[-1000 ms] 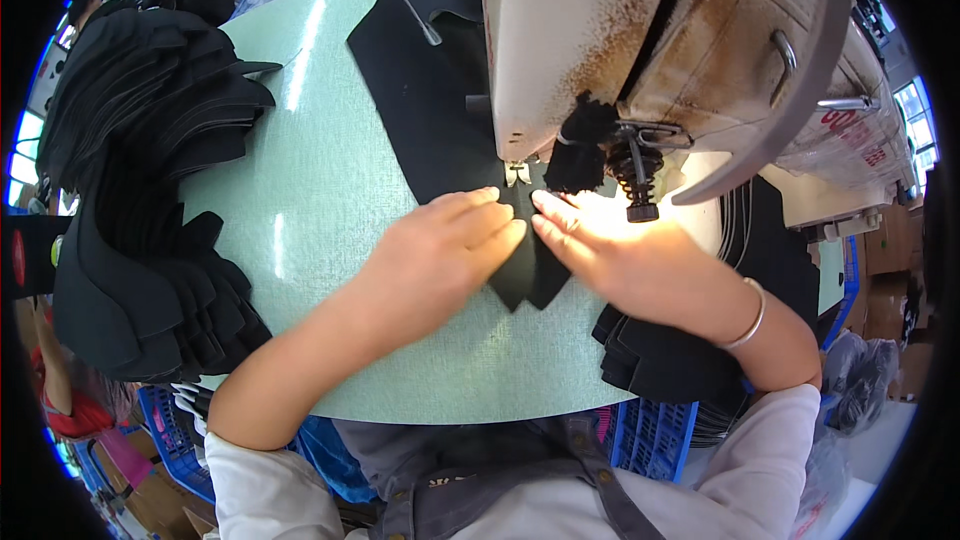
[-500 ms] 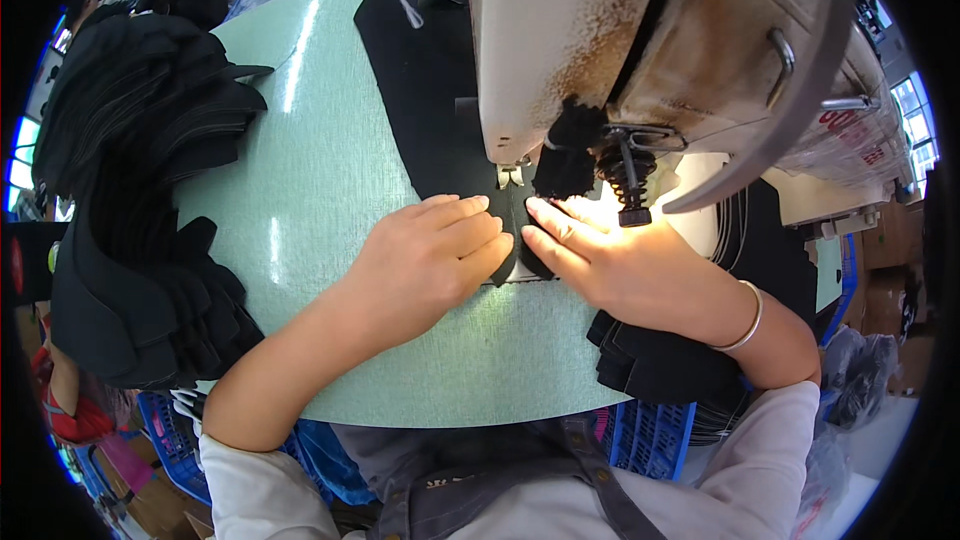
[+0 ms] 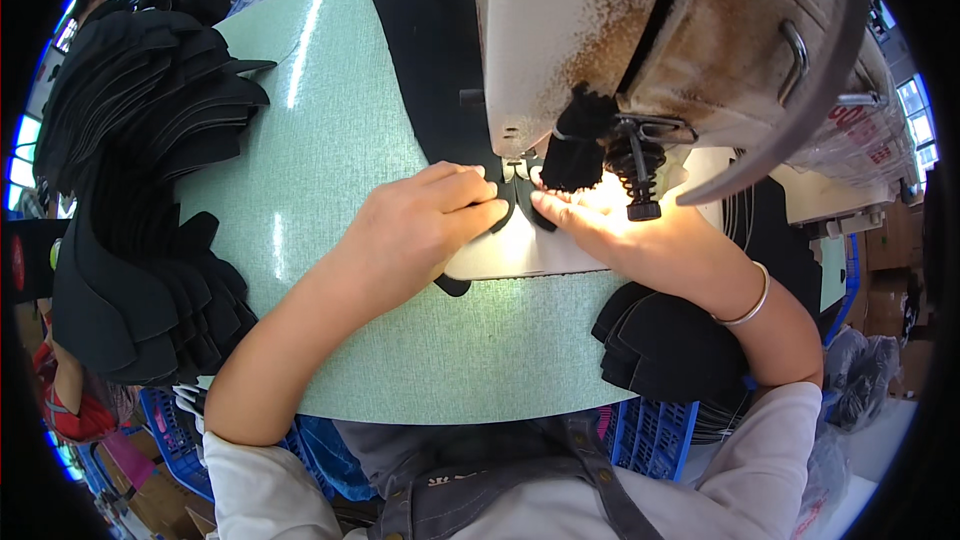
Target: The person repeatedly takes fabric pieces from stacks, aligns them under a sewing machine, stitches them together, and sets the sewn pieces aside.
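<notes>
Seemingly mid-seam, head view: at centre frame, left hand (image 3: 420, 225) and right hand (image 3: 610, 225) press flat, fingers together, on a small black fabric piece (image 3: 512, 210) under the sewing machine (image 3: 640, 50). Next calls for steady feeding. Upper right, a white label with red print (image 3: 862, 125).

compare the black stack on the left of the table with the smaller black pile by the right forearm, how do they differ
The left stack is far bigger and runs along most of the table's left edge; the right pile is small and sits at the near edge under the right hand's forearm. The left stack fans out with pointed tips showing; the right pile's edges look rounded and bunched. Both are layered flat black cut pieces, and neither hand touches them.
</notes>
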The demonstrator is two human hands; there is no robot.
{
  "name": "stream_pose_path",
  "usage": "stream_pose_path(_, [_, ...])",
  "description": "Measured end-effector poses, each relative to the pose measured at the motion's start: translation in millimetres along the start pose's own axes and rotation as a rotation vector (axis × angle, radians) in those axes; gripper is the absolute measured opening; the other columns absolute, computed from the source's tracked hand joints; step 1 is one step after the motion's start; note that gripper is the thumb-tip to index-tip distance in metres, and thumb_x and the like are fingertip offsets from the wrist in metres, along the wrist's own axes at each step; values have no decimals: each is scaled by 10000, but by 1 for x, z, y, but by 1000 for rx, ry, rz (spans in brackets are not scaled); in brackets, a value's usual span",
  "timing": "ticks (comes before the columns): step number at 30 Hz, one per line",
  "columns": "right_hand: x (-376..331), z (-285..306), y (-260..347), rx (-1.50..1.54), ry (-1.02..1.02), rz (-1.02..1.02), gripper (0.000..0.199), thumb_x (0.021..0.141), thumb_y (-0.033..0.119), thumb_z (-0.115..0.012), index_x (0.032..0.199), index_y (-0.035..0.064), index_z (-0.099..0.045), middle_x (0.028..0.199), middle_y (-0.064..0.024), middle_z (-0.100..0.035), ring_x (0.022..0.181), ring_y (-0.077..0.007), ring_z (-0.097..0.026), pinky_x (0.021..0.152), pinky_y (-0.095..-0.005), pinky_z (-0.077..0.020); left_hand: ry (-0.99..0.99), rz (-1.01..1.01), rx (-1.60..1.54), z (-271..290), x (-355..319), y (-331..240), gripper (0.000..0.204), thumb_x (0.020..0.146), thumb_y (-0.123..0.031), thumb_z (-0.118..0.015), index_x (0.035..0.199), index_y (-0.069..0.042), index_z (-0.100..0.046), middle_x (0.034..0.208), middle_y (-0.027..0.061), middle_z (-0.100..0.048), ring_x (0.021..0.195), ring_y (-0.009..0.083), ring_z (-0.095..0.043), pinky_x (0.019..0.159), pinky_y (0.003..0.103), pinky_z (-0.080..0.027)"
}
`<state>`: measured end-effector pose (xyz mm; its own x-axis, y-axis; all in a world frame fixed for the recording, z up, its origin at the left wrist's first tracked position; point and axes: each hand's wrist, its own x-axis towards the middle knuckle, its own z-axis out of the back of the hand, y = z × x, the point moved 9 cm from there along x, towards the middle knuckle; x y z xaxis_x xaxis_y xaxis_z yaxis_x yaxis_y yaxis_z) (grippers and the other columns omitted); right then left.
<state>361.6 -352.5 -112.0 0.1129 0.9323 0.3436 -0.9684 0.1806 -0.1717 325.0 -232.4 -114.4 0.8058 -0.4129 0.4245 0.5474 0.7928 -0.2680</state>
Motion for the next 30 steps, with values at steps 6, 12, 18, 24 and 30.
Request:
stream_pose_path(6, [-7,-21,-16,94,-59,-41,110,728,126,-641,830,85,-637,722,-43,-600,619,-208,-594,563,-344,-476,3,79,-152,-3,1,20,173,786,-48,-645,946,-57,-711,1000,58,-655,926,239,-646,754,331,-548])
stream_pose_path(12, [-14,-28,-22,136,-85,-61,79,693,107,-664,724,63,-606,722,-81,-593,649,-264,-597,598,-381,-501,-40,62,-169,-1,3,24,170,790,-31,-652,946,-49,-719,1001,72,-658,915,247,-647,757,337,-547])
stream_pose_path(18, [-17,-30,-23,203,-78,-57,82,715,106,-661,751,59,-605,733,-91,-600,678,-280,-602,621,-393,-503,-33,98,-221,-2,2,28,166,780,-17,-657,929,-44,-725,929,69,-652,871,248,-651,740,338,-548])
stream_pose_path(24, [-13,-22,-23,181,-90,-64,86,764,100,-638,845,70,-629,761,-71,-620,694,-265,-621,627,-374,-505,-87,70,-216,-1,4,25,150,768,-6,-659,901,-39,-720,897,67,-645,828,245,-642,710,332,-543])
stream_pose_path(30, [-3,-11,-16,178,-112,-40,131,814,94,-615,938,81,-654,788,-50,-640,711,-250,-639,633,-356,-507,-60,91,-171,-5,3,23,216,752,24,-627,950,-34,-693,894,56,-618,833,246,-619,703,335,-529])
